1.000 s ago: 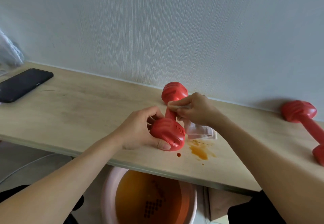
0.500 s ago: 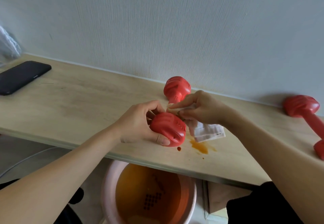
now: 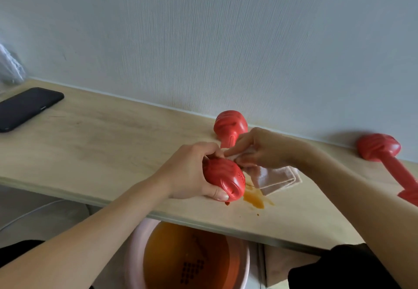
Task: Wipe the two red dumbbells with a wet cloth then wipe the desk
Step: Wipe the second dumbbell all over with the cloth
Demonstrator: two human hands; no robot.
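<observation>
A person's left hand (image 3: 192,173) curls its fingers and thumb around the near head of a red dumbbell (image 3: 224,179), the thumb tip pressed under the weight's lower edge. The right hand (image 3: 264,150) pinches a folded pale cloth (image 3: 273,176) against the dumbbell's handle, fingers bent over the fabric; the cloth's loose end hangs toward 4 o'clock from that hand and lies on the wooden desk (image 3: 108,150). The dumbbell's far head sits at 12 o'clock from the hands, just beside the wall (image 3: 226,39), while its near head is tilted up in the left palm. An orange-brown spill (image 3: 254,199) marks the desk at 5 o'clock from the gripped head, touching the cloth's lower corner, with small drops nearby. The second red dumbbell (image 3: 391,164) lies at 3 o'clock, well apart from the hands, one head near the wall and the other cut off by the frame's edge. A black phone (image 3: 27,107) rests at 10 o'clock on the desk's far left end. Below the desk's front edge, at 6 o'clock, a pink basin (image 3: 138,250) holds orange-tinted water.
</observation>
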